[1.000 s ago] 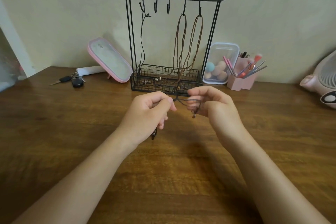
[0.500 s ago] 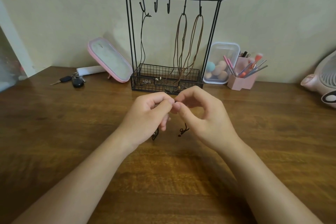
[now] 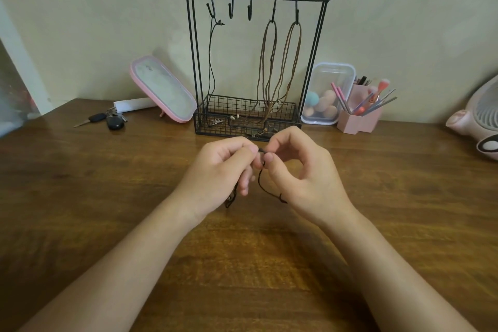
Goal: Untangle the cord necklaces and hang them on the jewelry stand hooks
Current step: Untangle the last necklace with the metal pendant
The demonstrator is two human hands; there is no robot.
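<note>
A black wire jewelry stand (image 3: 194,62) stands at the back of the wooden table. A thin black cord necklace (image 3: 211,62) hangs from its leftmost hook. Two brown cord necklaces (image 3: 272,67) hang from the two right hooks, their ends trailing into the wire basket. The two middle hooks carry nothing. Just in front of the stand, my left hand (image 3: 218,178) and my right hand (image 3: 304,178) meet fingertip to fingertip, both pinching a black cord necklace (image 3: 260,183). Its loose ends dangle below both hands.
A pink-rimmed mirror (image 3: 161,89) leans left of the stand, with car keys (image 3: 107,119) and a white tube beside it. A clear box of sponges (image 3: 327,94), a pink brush holder (image 3: 359,113) and a pink fan (image 3: 477,121) sit to the right.
My hands were apart with the cord stretched between them; they have come together at the fingertips, and more of the cord now hangs below my right hand.
</note>
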